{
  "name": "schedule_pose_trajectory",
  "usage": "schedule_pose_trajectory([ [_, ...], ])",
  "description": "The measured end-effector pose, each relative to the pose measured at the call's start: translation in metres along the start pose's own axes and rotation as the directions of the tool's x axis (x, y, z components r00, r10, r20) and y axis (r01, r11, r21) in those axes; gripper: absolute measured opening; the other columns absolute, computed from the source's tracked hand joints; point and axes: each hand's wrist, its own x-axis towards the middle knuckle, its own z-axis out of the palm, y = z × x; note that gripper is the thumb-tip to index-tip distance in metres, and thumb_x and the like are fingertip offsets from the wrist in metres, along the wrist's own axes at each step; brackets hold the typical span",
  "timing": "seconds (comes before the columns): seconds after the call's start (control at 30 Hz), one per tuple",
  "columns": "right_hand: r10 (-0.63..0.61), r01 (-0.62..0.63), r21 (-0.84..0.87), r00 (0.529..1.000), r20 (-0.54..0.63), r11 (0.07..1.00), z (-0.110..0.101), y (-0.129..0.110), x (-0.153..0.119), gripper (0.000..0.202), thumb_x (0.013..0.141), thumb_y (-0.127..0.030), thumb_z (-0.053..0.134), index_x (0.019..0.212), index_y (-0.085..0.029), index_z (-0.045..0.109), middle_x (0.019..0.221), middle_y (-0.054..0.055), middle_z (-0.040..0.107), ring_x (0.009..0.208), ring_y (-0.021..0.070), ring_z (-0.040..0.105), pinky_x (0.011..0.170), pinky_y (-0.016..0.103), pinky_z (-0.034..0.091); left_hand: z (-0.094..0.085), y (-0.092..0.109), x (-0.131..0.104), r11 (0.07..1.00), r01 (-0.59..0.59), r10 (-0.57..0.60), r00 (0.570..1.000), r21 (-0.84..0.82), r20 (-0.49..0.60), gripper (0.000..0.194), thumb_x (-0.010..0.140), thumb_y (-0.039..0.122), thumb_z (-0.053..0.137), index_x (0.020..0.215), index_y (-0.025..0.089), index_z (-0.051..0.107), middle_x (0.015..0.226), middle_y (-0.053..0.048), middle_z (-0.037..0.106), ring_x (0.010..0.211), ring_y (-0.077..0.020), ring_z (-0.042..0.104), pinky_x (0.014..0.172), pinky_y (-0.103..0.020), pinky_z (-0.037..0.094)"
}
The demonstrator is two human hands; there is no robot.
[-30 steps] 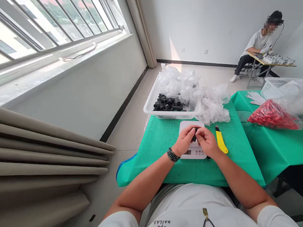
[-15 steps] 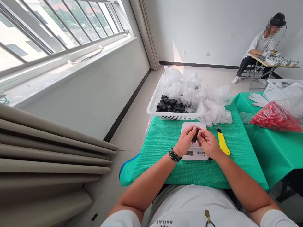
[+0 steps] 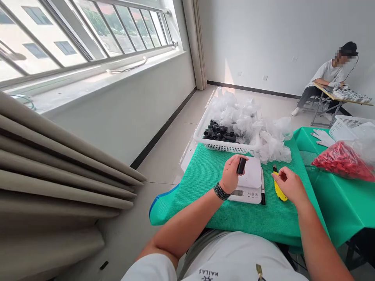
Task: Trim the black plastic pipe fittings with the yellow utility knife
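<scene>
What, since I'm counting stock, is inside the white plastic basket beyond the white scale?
Black tubular fittings and crumpled translucent plastic bags; whatever those bags cover is hidden.

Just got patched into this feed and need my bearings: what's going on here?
The left hand holds a black fitting over the white scale. The right hand is at the yellow cutter; whether it grips it is unclear. Beyond the scale, a white basket holds more black fittings and clear plastic bags. A bag of red pieces lies to the right. Across the room, another person sits working at a small table.
</scene>
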Motion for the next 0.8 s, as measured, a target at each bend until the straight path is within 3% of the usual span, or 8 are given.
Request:
schedule_pose_trajectory([
  [0.13, 0.204, -0.131, -0.356, 0.963, 0.176, 0.925, 0.001, 0.02, 0.004, 0.042, 0.092, -0.052, 0.066, 0.074, -0.026, 0.038, 0.067, -0.001, 0.058, 0.061, 0.0189, 0.049, 0.056, 0.031, 0.027, -0.001, 0.001, -0.001, 1.0, 0.011, -0.009, 0.997, -0.028, 0.073, 0.073, 0.082, 0.088, 0.065, 0.09, 0.016, 0.071, 0.059, 0.005, 0.045, 0.049, -0.0092, 0.041, 0.049, -0.025, 0.031],
  [0.23, 0.257, -0.146, -0.425, 0.942, 0.217, 0.893, 0.006, 0.02, 0.009, 0.037, 0.095, -0.045, 0.061, 0.073, -0.026, 0.037, 0.068, -0.001, 0.059, 0.063, 0.0194, 0.051, 0.057, 0.032, 0.026, -0.001, 0.004, -0.001, 0.997, 0.06, -0.054, 0.99, -0.048, 0.128, 0.076, 0.075, 0.089, 0.072, 0.093, 0.015, 0.072, 0.061, 0.004, 0.049, 0.051, -0.0089, 0.043, 0.049, -0.024, 0.032],
  [0.33, 0.271, -0.184, -0.407, 0.948, 0.168, 0.895, 0.01, 0.021, 0.013, 0.032, 0.09, -0.036, 0.061, 0.072, -0.026, 0.037, 0.066, -0.002, 0.053, 0.06, 0.0179, 0.045, 0.056, 0.032, 0.023, 0.0, 0.007, -0.001, 0.994, 0.094, -0.084, 0.985, -0.059, 0.153, 0.073, 0.069, 0.081, 0.085, 0.098, 0.015, 0.073, 0.067, 0.002, 0.055, 0.056, -0.0092, 0.047, 0.05, -0.023, 0.035],
  [0.43, 0.26, -0.234, -0.184, 0.956, 0.134, 0.955, 0.011, 0.028, 0.016, 0.032, 0.079, -0.031, 0.066, 0.071, -0.027, 0.035, 0.058, -0.006, 0.041, 0.056, 0.0151, 0.036, 0.056, 0.031, 0.02, 0.001, 0.01, -0.001, 0.987, 0.132, -0.116, 0.979, -0.09, 0.169, 0.071, 0.064, 0.071, 0.094, 0.103, 0.014, 0.076, 0.074, 0.0, 0.06, 0.059, -0.0088, 0.05, 0.052, -0.023, 0.04],
  [0.5, 0.194, -0.226, 0.189, 0.965, 0.177, 0.956, 0.007, 0.036, 0.016, 0.034, 0.072, -0.031, 0.068, 0.072, -0.027, 0.034, 0.057, -0.009, 0.035, 0.055, 0.0132, 0.034, 0.055, 0.028, 0.021, 0.002, 0.011, 0.001, 0.977, 0.18, -0.161, 0.974, -0.112, 0.162, 0.068, 0.064, 0.064, 0.097, 0.105, 0.014, 0.078, 0.08, -0.002, 0.064, 0.062, -0.0087, 0.053, 0.054, -0.022, 0.043],
  [0.63, 0.136, -0.213, 0.368, 0.965, 0.224, 0.905, -0.01, 0.049, 0.013, 0.037, 0.075, -0.053, 0.061, 0.086, -0.028, 0.037, 0.064, -0.008, 0.048, 0.057, 0.0167, 0.053, 0.058, 0.03, 0.045, 0.001, 0.009, 0.004, 0.949, 0.217, -0.179, 0.969, -0.229, 0.172, 0.063, 0.067, 0.059, 0.097, 0.107, 0.013, 0.079, 0.077, -0.001, 0.061, 0.062, -0.0082, 0.053, 0.054, -0.021, 0.046],
  [0.7, 0.081, -0.184, 0.547, 0.975, 0.208, 0.817, -0.019, 0.049, 0.012, 0.041, 0.077, -0.055, 0.061, 0.1, -0.028, 0.04, 0.07, -0.006, 0.057, 0.057, 0.0198, 0.061, 0.059, 0.035, 0.052, 0.001, 0.008, 0.005, 0.934, 0.219, -0.177, 0.97, -0.28, 0.169, 0.065, 0.07, 0.058, 0.096, 0.113, 0.013, 0.077, 0.074, 0.002, 0.058, 0.06, -0.0079, 0.052, 0.053, -0.022, 0.046],
  [0.8, 0.012, -0.084, 0.772, 0.995, 0.098, 0.629, -0.025, 0.038, 0.016, 0.049, 0.078, -0.045, 0.067, 0.118, -0.028, 0.042, 0.077, -0.003, 0.066, 0.059, 0.0228, 0.069, 0.059, 0.037, 0.056, 0.001, 0.007, 0.006, 0.929, 0.202, -0.173, 0.978, -0.311, 0.119, 0.072, 0.072, 0.059, 0.095, 0.124, 0.016, 0.07, 0.074, 0.003, 0.06, 0.057, -0.0085, 0.054, 0.053, -0.023, 0.048],
])
